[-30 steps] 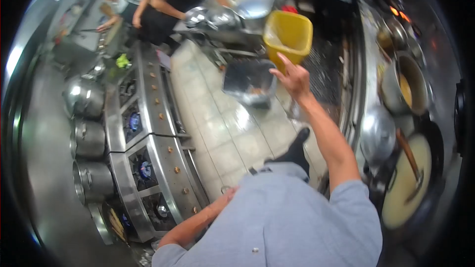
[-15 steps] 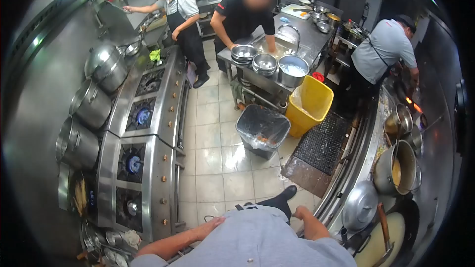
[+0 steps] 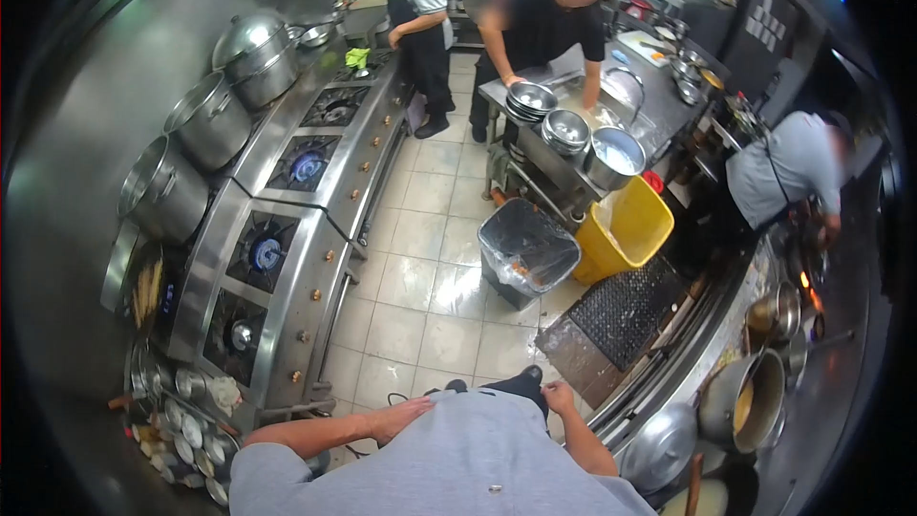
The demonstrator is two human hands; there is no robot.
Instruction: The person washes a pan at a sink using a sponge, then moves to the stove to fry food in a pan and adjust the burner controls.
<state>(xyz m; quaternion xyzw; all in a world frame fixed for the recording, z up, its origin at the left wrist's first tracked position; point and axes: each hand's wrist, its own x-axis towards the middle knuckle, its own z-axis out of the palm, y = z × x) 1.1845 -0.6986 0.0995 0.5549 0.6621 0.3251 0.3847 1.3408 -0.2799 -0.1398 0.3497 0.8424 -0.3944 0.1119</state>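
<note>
My left hand lies against the front of my grey shirt at the waist, fingers stretched out flat, holding nothing I can see. My right hand hangs low beside my thigh with its fingers curled in; nothing shows in it. The nearest large thing on the right is a domed metal lid, apart from that hand. To the left of my left arm stands a gas range with blue flames on some burners.
Tall steel pots line the left wall. Ahead stand a black bin and a yellow bin beside a steel sink table with stacked bowls. A black mat covers the floor. Co-workers stand at the sink, back left and right.
My view has swung, so the range, bins and sink table appear farther right. The back-left person's outstretched arm is lower. My hands stay close to my body.
</note>
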